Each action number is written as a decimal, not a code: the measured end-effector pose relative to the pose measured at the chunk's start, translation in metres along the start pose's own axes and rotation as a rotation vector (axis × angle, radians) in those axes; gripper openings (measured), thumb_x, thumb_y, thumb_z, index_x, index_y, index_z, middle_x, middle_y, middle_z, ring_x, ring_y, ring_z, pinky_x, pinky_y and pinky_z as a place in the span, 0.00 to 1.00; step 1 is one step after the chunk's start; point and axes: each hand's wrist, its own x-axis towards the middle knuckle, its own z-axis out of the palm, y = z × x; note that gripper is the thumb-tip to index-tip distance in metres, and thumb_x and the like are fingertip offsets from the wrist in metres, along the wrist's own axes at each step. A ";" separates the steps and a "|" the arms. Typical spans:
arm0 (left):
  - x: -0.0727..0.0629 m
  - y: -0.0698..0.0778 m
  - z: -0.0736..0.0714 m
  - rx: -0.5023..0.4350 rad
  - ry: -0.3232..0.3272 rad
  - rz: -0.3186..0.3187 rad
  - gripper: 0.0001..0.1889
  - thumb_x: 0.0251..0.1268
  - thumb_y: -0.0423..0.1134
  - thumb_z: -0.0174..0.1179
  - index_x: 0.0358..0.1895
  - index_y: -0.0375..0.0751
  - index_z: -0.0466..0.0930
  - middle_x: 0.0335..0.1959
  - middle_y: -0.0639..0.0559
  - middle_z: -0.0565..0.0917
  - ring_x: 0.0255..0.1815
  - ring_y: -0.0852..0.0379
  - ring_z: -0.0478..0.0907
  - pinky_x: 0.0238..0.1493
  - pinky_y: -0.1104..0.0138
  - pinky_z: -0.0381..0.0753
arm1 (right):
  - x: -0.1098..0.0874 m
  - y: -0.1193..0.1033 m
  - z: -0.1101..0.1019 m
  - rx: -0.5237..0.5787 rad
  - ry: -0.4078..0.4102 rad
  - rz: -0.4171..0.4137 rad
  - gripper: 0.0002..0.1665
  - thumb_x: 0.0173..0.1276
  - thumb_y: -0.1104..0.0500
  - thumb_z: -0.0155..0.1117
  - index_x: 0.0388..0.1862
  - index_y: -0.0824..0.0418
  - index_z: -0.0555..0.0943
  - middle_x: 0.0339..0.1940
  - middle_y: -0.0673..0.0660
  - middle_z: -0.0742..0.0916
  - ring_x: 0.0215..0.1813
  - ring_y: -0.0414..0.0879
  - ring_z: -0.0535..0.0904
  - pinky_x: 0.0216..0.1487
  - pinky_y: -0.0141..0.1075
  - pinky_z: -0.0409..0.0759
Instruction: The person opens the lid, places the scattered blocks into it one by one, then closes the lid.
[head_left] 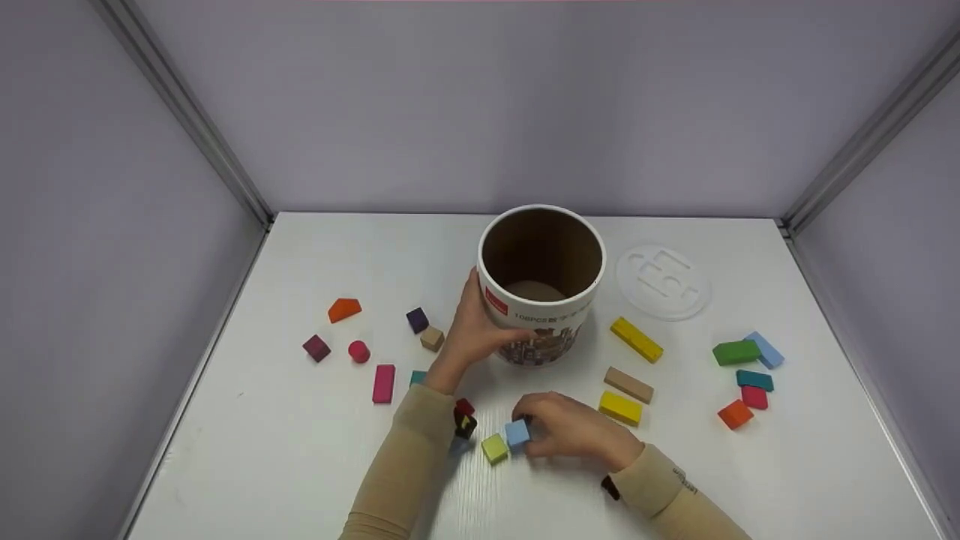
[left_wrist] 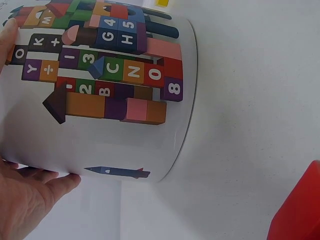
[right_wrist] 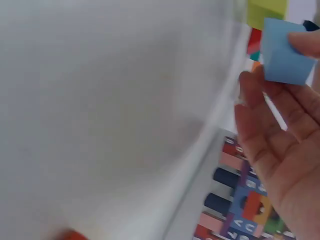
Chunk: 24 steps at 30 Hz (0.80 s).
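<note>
A tall white tub [head_left: 525, 322], printed with pictures of toy blocks, stands upright with its mouth uncovered. My left hand [head_left: 476, 326] grips its near left side. In the left wrist view, thumb and fingers lie on opposite sides of the printed wall [left_wrist: 100, 145]. In front of the tub, my right hand [head_left: 574, 427] pinches a light blue cube [head_left: 517, 433] between thumb and fingers; the right wrist view shows the thumb on this blue cube [right_wrist: 285, 55]. Beside it sits a yellow-green cube [head_left: 494, 448]. A small dark thing shows behind the blue cube, mostly hidden.
A clear round lid [head_left: 664, 281] lies right of the tub. Yellow blocks [head_left: 636, 340] and a tan block [head_left: 628, 384] lie nearer. Several coloured blocks, one green [head_left: 736, 352], are at far right; others, including a pink one [head_left: 383, 383], are scattered left. Walls enclose the table.
</note>
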 end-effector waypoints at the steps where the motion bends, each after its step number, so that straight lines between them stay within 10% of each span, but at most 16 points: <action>1: 0.000 0.000 0.000 -0.003 0.001 0.000 0.69 0.29 0.59 0.83 0.78 0.53 0.45 0.71 0.47 0.64 0.71 0.47 0.62 0.71 0.57 0.61 | -0.001 -0.002 -0.004 0.017 0.018 -0.028 0.18 0.55 0.60 0.73 0.46 0.55 0.81 0.41 0.42 0.82 0.42 0.42 0.79 0.49 0.36 0.79; 12: -0.001 0.000 -0.001 -0.021 0.011 0.034 0.68 0.32 0.54 0.83 0.78 0.50 0.45 0.71 0.49 0.64 0.70 0.54 0.61 0.71 0.56 0.60 | -0.010 -0.038 -0.072 0.100 0.413 -0.382 0.23 0.54 0.71 0.73 0.48 0.58 0.79 0.42 0.51 0.83 0.40 0.45 0.78 0.38 0.40 0.82; 24: -0.002 0.000 -0.001 0.008 0.003 0.001 0.69 0.29 0.56 0.83 0.78 0.55 0.44 0.71 0.50 0.64 0.70 0.53 0.62 0.71 0.57 0.61 | -0.007 -0.054 -0.134 -0.011 0.721 -0.348 0.26 0.47 0.77 0.75 0.48 0.65 0.83 0.45 0.58 0.84 0.38 0.48 0.79 0.37 0.35 0.81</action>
